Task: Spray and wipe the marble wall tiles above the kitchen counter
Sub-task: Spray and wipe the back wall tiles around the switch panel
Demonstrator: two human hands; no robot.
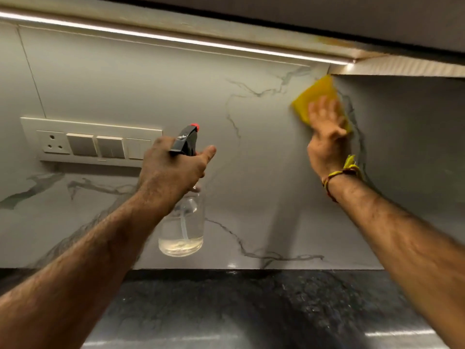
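Note:
The marble wall tiles (156, 91) with grey veins fill the view above the dark counter (226, 303). My left hand (173, 170) grips the neck of a clear spray bottle (181, 230) with a black head and red nozzle, a little liquid at its bottom, held in front of the wall. My right hand (327, 137) presses a yellow cloth (314, 96) flat against the tile with straight fingers, high up in the wall corner just under the cabinet. A yellow thread band sits on that wrist.
A white switch and socket panel (88, 142) is mounted on the wall left of the bottle. A lit strip light (176, 40) runs under the overhead cabinet (327, 18). A side wall (407, 152) meets the tiles at the right.

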